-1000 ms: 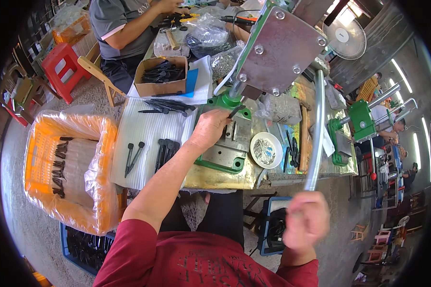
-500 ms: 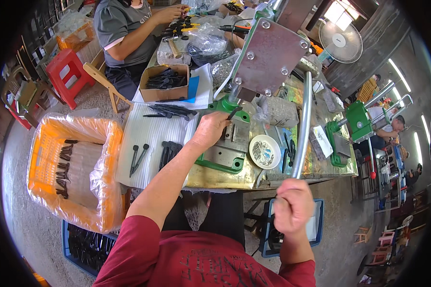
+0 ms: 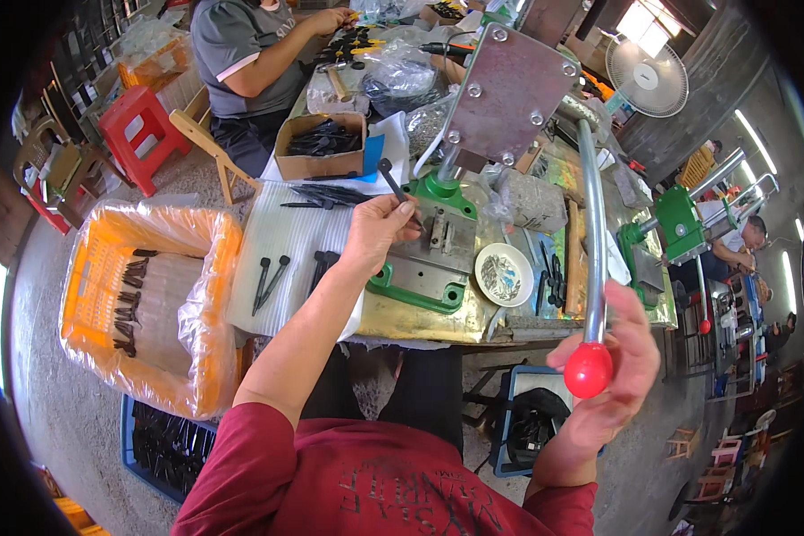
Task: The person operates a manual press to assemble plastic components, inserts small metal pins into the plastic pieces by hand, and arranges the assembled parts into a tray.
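My left hand [image 3: 380, 234] pinches a slim black piece with a rounded head [image 3: 389, 177], tilted beside the metal fixture [image 3: 440, 230] on the green press's base [image 3: 420, 302]. My right hand [image 3: 623, 380] has its fingers spread around the red ball knob [image 3: 588, 370] of the press lever [image 3: 592, 223], not wrapped on it. Just right of the base is a white bowl [image 3: 504, 275] of small metal parts. On white foam sheeting [image 3: 250, 259] to the left lie several similar black pieces [image 3: 271, 284].
An orange crate [image 3: 228, 357] lined with clear plastic stands at the left, with black pieces inside. Behind the foam is a cardboard box [image 3: 326, 166] of black parts. A co-worker [image 3: 250, 62] sits at the far left. Blue bins [image 3: 138, 460] rest on the floor.
The lever's knob end has come into view as my right hand's fingers opened from a closed grip. My left hand has drawn the black piece back from the fixture, its round head now upward.
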Motion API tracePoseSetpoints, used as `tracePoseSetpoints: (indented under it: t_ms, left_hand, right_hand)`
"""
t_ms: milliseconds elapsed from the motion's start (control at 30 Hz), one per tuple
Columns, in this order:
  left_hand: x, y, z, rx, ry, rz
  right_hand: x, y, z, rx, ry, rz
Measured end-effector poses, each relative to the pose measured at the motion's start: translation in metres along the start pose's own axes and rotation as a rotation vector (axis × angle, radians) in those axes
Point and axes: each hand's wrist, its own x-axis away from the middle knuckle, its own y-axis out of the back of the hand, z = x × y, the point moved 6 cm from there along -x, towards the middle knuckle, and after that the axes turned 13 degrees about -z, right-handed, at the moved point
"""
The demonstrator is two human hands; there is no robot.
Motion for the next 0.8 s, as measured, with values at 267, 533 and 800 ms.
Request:
tracePoseSetpoints:
  t_ms: [267,533,800]
  left_hand:
    - [0.033,0.023,-0.018,0.140,0.039,-0.012]
    - [0.053,0.055,-0.033,0.060,-0.021,-0.065]
    - [0.058,0.131,-0.043,-0.769,-0.200,-0.196]
  right_hand:
    - [0.056,0.010,-0.063,-0.213,-0.337,-0.352]
    - [0.109,-0.022,-0.093,-0.170,-0.482,-0.116]
    - [0.122,-0.015,-0.102,-0.098,-0.531,-0.085]
